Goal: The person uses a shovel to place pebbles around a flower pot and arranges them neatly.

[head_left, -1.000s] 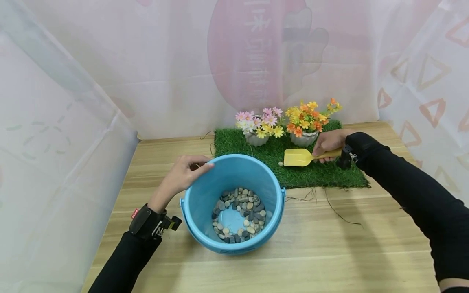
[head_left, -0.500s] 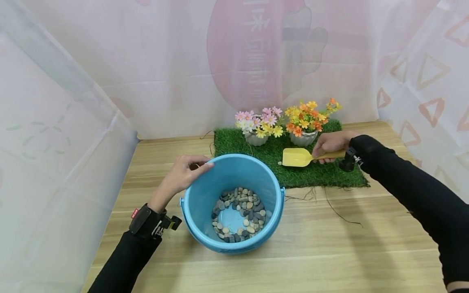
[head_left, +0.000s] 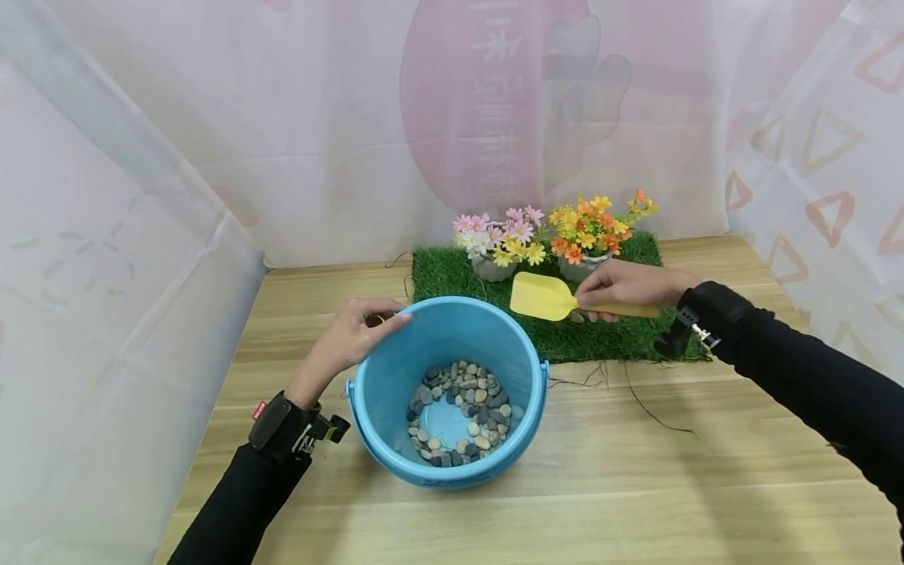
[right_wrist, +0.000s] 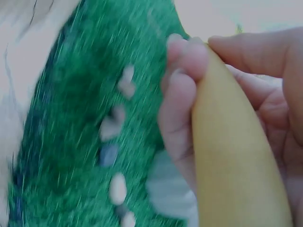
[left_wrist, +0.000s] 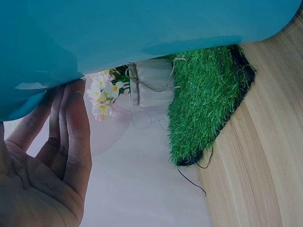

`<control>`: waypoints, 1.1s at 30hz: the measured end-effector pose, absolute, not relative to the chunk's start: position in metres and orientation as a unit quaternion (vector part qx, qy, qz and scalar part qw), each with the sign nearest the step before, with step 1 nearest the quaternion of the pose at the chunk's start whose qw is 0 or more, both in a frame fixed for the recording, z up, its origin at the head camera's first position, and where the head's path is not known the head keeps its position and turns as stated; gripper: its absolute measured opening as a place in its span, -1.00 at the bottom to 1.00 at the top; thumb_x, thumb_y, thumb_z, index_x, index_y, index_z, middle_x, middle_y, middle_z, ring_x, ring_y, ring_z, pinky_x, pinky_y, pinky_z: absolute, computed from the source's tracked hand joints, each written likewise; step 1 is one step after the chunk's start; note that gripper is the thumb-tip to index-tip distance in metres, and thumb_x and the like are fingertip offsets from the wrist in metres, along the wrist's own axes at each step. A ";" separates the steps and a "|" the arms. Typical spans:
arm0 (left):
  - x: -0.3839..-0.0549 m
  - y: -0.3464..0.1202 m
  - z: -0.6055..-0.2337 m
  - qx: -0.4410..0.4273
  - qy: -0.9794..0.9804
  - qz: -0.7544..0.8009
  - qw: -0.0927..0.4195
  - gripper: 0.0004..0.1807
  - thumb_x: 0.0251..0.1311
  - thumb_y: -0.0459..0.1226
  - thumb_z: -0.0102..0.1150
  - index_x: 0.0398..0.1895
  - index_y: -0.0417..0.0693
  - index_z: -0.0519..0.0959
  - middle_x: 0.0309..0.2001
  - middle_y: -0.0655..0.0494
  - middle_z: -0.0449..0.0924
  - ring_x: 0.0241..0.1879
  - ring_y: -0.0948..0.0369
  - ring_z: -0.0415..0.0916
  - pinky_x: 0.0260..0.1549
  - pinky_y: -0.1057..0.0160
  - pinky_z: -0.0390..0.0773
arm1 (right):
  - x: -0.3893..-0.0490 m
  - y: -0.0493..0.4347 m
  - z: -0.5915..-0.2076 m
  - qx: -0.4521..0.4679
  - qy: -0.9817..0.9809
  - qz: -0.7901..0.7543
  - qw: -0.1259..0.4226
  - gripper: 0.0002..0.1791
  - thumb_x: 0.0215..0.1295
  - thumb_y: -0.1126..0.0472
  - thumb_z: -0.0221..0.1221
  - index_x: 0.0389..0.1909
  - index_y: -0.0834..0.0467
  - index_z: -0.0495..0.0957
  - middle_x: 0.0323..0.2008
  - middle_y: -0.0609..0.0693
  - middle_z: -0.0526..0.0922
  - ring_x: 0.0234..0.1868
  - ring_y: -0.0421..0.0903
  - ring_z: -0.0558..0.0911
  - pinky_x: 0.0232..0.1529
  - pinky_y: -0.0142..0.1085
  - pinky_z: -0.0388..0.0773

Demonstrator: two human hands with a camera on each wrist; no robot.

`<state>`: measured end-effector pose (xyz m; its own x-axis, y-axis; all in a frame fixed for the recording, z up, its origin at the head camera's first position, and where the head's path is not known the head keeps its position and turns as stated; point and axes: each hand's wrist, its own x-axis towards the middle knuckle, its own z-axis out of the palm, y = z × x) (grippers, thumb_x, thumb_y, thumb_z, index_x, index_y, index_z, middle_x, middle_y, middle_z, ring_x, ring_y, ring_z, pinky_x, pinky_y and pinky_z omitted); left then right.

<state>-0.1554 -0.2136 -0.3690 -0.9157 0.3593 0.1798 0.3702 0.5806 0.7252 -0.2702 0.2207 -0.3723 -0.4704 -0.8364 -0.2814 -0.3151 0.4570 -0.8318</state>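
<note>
My left hand (head_left: 360, 333) holds the upper left rim of a blue bucket (head_left: 363, 392), thumb over the edge and fingers outside. Several grey and tan pebbles (head_left: 487, 396) lie around the bucket's bottom, with a bare patch amid them. With my right hand (head_left: 628, 286) I grip a yellow toy shovel (head_left: 540, 297) by its handle, its blade pointing left over the artificial grass mat (head_left: 607, 341). No pebble shows on the blade. In the right wrist view, the fingers wrap the handle (right_wrist: 232, 137), and several pebbles (right_wrist: 118, 188) lie blurred on the grass.
On the mat's back part stand a pot of pink, white and yellow flowers (head_left: 494, 267) and a pot of orange and yellow flowers (head_left: 582, 267). Loose dark threads (head_left: 643, 400) trail onto the wooden table (head_left: 636, 502). Printed cloth (head_left: 339, 157) encloses the back and sides.
The shovel and my right hand have shifted left, toward the bucket, and the blade has risen and tilted. My left hand and the bucket stay put.
</note>
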 end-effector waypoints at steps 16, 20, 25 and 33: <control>-0.159 -0.212 -0.371 -0.201 -0.891 -0.407 0.001 -0.67 0.24 0.02 0.06 -0.11 0.08 0.63 -0.32 0.23 0.62 -0.47 0.31 0.55 -0.51 0.24 0.58 | -0.243 0.156 -0.292 -0.426 0.760 -0.394 0.294 -0.76 0.40 0.07 -0.02 -0.26 0.08 0.57 -0.40 0.08 0.53 -0.45 0.04 0.47 -0.36 -0.12 0.50; -0.160 -0.212 -0.371 -0.206 -0.890 -0.407 0.000 -0.68 0.25 0.02 0.06 -0.11 0.07 0.63 -0.32 0.22 0.62 -0.47 0.31 0.55 -0.51 0.25 0.58 | -0.236 0.138 -0.281 -0.475 0.744 -0.369 0.293 -0.78 0.40 0.10 -0.03 -0.31 0.07 0.56 -0.44 0.04 0.53 -0.49 -0.03 0.47 -0.40 -0.15 0.50; -0.159 -0.213 -0.371 -0.215 -0.889 -0.403 0.009 -0.71 0.26 -0.03 0.06 -0.11 0.06 0.63 -0.29 0.23 0.62 -0.46 0.33 0.54 -0.50 0.24 0.58 | -0.227 0.111 -0.273 -0.528 0.726 -0.324 0.299 -0.82 0.39 0.15 0.00 -0.24 0.04 0.59 -0.51 0.01 0.52 -0.56 -0.06 0.46 -0.50 -0.22 0.48; -0.158 -0.211 -0.371 -0.200 -0.897 -0.395 0.007 -0.69 0.23 0.05 0.06 -0.14 0.14 0.64 -0.33 0.28 0.60 -0.47 0.32 0.52 -0.50 0.22 0.57 | -0.216 0.068 -0.271 -0.595 0.715 -0.229 0.288 -0.83 0.34 0.20 0.07 -0.40 -0.04 0.60 -0.67 -0.06 0.47 -0.68 -0.20 0.40 -0.61 -0.32 0.37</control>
